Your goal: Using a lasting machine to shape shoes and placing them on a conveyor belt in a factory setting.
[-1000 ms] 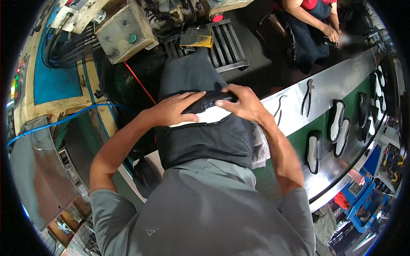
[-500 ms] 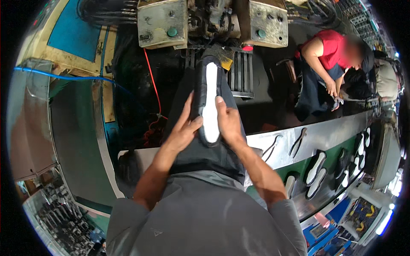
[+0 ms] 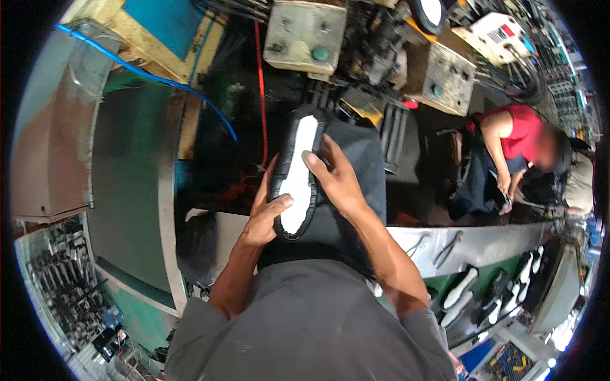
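Note:
A black shoe (image 3: pixel 297 171) lies bottom up above my lap, its white underside facing me and its black upper edge folded round the rim. It tilts slightly, with the far end toward the right. My left hand (image 3: pixel 262 219) grips the near left side, thumb on the white bottom. Round the right side, my right hand (image 3: pixel 338 181) has its fingers at the edge and its thumb pressed on the middle of the white surface. The far side of the upper is hidden beneath.
Pliers (image 3: pixel 448 249) lie on a metal ledge (image 3: pixel 502 241) at right, beside several shoes (image 3: pixel 460 287) on a green belt. Ahead stand machine control boxes (image 3: pixel 305 38). A person in red (image 3: pixel 518 140) sits at far right. A blue hose (image 3: pixel 146 73) crosses the left.
The view has swung, so the machines now sit farther right and tilted. The shoe has come lower and leans more. My right thumb has moved from its edge onto the white bottom.

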`<state>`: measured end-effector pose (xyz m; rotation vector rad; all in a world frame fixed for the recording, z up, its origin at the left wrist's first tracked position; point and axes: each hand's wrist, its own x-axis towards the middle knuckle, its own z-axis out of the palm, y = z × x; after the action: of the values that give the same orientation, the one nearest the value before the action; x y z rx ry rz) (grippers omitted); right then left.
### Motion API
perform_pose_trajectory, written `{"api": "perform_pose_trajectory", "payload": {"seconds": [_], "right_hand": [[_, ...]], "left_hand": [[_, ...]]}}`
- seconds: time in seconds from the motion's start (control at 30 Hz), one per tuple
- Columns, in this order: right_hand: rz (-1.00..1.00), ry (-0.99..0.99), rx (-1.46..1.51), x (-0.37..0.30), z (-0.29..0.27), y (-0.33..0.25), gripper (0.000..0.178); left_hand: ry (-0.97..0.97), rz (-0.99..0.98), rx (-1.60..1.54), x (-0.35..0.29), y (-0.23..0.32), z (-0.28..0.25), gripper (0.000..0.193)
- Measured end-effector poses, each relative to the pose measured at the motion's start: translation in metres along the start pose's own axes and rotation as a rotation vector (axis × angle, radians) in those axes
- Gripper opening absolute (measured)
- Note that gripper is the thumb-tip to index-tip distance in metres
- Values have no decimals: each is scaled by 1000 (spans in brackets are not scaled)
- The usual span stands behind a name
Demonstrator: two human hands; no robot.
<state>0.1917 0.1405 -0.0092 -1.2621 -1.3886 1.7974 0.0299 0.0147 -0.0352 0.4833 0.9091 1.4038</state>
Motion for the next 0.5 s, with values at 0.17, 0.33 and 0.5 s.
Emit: {"api": "perform_pose_trajectory", "payload": {"seconds": [0.17,0.33,0.5], "right_hand": [[95,22,154,-17,-47,56,59],[238,102,191,-25,-73,110,44],[236,86,302,-17,-81,115,46]], "left_hand": [[532,-28,91,11,26,-172,84],[953,314,677,26,141,-339,80],[872,-95,881,103,203,-389,55]]}}
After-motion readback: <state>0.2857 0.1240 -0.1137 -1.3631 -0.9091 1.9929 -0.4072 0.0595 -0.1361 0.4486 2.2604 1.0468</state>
